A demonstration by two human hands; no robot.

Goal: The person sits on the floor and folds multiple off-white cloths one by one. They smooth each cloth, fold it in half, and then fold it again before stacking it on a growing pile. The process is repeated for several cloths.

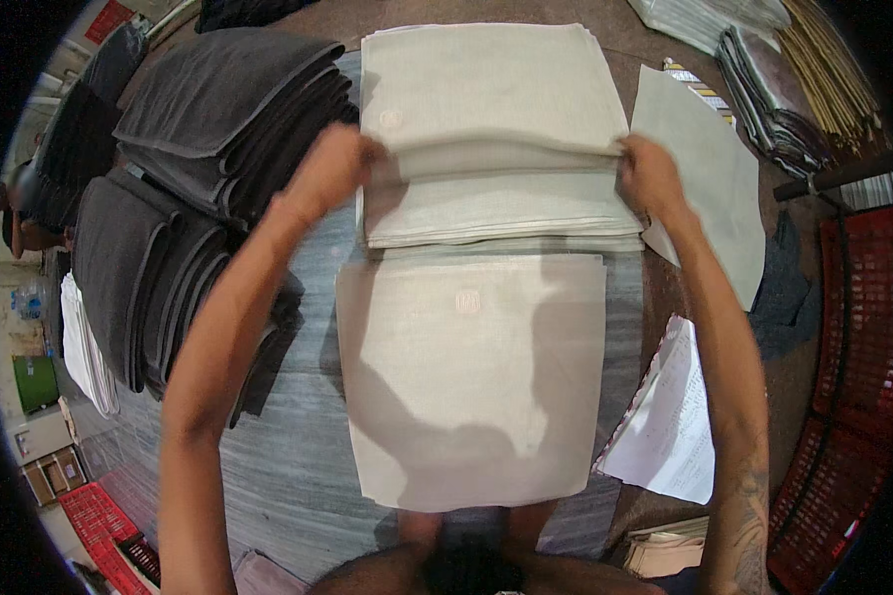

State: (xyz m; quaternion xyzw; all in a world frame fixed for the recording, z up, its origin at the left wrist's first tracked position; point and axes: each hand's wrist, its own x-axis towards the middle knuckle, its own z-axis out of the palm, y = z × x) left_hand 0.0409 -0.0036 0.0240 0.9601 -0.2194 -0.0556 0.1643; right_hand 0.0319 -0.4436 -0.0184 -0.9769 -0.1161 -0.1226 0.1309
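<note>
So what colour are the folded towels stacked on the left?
Dark grey, nearly charcoal towels, clearest in the head view, beside the pale cream cloth stack.

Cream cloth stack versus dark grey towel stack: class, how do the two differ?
The cream cloth stack is pale and thin-layered, lying centrally on the table; the dark grey towel stack is charcoal, thicker-folded and lies to its left. Both hands, left hand and right hand, grip the cream stack; the grey stack lies untouched. Both are neatly folded.

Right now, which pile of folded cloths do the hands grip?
The far pale stack: left hand and right hand pinch its sides. The nearer pale cloth and dark stacks lie untouched.
</note>
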